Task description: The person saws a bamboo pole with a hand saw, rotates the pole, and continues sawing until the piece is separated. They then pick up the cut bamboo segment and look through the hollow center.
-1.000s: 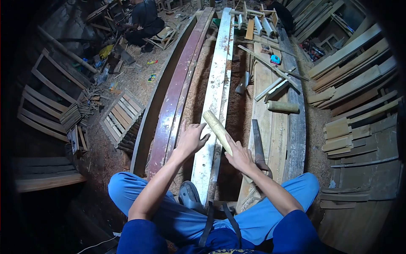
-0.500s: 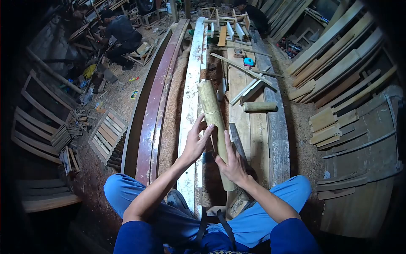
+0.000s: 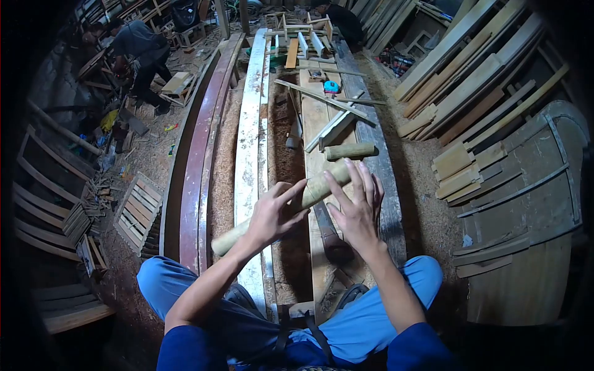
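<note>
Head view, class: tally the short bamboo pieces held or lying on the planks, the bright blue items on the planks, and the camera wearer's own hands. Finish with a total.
Short bamboo pieces: 2 (held piece, lying piece)
Bright blue item: 1
Wearer's hands: 2 (left hand, right hand)
Total: 5

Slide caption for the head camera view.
Left hand on a bamboo pole, right hand near one end, above planks.

Long plank workbench, on it a short round pole, crossed wooden strips, blue tape measure, bladed tool
</note>
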A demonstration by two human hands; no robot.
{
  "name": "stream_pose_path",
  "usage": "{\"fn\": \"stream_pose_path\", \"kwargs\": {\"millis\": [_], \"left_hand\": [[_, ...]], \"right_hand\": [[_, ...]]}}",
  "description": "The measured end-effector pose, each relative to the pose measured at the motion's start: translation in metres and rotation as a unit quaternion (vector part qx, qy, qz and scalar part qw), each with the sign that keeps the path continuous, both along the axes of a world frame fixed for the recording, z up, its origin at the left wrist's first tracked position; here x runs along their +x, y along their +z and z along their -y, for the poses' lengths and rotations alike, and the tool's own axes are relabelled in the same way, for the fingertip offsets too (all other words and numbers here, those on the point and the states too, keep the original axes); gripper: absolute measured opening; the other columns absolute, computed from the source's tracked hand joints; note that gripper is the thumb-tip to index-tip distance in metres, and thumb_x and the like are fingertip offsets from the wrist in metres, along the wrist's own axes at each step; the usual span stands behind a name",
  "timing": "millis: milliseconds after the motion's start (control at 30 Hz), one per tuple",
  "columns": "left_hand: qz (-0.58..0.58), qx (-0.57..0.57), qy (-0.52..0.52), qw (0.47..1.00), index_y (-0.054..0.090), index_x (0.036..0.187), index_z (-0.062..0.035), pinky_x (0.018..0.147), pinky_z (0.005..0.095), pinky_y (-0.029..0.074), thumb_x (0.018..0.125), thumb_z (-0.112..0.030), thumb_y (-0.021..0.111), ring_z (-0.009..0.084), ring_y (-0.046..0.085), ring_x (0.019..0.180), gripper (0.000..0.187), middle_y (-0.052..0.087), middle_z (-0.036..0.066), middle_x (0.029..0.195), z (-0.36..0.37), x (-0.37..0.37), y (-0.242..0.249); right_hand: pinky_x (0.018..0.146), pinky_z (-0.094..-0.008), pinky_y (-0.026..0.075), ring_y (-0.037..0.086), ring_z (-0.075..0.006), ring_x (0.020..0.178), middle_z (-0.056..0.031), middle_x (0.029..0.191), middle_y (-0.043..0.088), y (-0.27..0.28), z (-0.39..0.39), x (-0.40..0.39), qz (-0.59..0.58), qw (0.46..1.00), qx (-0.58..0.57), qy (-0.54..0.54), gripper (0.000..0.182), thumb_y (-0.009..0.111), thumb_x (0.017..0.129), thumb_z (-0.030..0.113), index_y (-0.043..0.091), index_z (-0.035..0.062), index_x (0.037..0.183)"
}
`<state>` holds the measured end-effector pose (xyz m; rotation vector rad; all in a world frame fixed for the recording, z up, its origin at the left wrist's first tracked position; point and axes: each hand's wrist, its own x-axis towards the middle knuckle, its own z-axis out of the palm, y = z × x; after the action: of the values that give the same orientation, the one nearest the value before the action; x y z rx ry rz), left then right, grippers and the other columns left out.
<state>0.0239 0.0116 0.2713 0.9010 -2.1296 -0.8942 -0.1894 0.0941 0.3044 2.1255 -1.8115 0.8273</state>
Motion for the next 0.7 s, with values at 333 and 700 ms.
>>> {"fn": "stream_pose_path", "kwargs": {"millis": [333, 700], "left_hand": [[0.139, -0.242, -0.067, 0.958, 0.05, 0.153, -0.0165, 0.094, 0.0427, 0.046, 0.079, -0.02, 0.074, 0.0313, 0.059, 0.111, 0.078, 0.06, 0.015, 0.125, 0.001, 0.007, 0.016], [0.121, -0.283, -0.007, 0.951, 0.061, 0.138, -0.0083, 0.092, 0.0421, 0.052, 0.071, -0.032, 0.084, 0.0289, 0.065, 0.106, 0.075, 0.066, 0.011, 0.119, 0.017, 0.022, 0.026]], "right_hand": [[0.115, -0.0517, 0.029, 0.052, -0.0267, 0.128, -0.0052, 0.128, 0.059, 0.007, 0.001, -0.005, -0.002, 0.997, 0.071, 0.017, 0.074, 0.091, 0.061, 0.017, 0.069, 0.022, 0.131], [0.1, -0.0448, 0.038, 0.051, -0.0282, 0.121, -0.0044, 0.124, 0.061, -0.016, 0.008, 0.005, -0.024, 0.997, -0.069, 0.006, 0.068, 0.08, 0.059, 0.004, 0.073, 0.0224, 0.124]]}}
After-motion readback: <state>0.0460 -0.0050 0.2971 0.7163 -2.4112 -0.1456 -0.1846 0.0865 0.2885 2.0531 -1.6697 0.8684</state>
